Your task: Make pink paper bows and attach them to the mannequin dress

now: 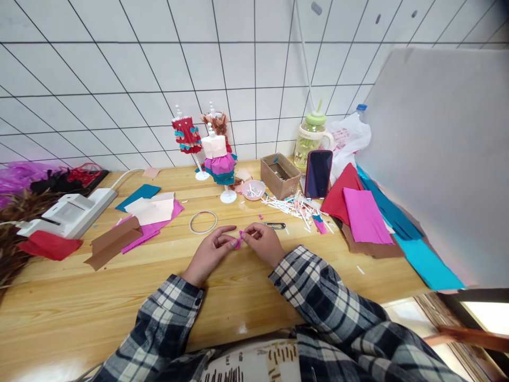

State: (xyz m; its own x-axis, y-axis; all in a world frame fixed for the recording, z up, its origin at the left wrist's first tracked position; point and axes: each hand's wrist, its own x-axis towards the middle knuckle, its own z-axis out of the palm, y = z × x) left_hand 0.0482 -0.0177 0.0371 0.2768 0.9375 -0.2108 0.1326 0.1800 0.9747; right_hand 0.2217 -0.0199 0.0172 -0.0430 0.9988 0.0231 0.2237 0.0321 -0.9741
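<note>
A small scrap of magenta crepe paper (239, 241) sits between my two hands, just above the wooden table (238, 307). My left hand (210, 253) pinches its left side between thumb and fingers. From the other side, the fingertips of my right hand (264, 244) grip the same scrap. Behind my right hand lies a metal tool with a looped end (275, 226), partly hidden. A thin whitish ring (203, 233) rests flat beyond my left hand. Three small dress stands carry paper outfits; the nearest (220, 164) has a cream top and a magenta and teal skirt.
Crepe paper sheets lie left (151, 209) and right (368, 215). A cardboard box (281, 183), a pink dish (253, 197), scattered white sticks (296, 209), an upright phone (318, 174) and a green-lidded jug (310, 140) stand toward the wall. A power strip (75, 212) is at left.
</note>
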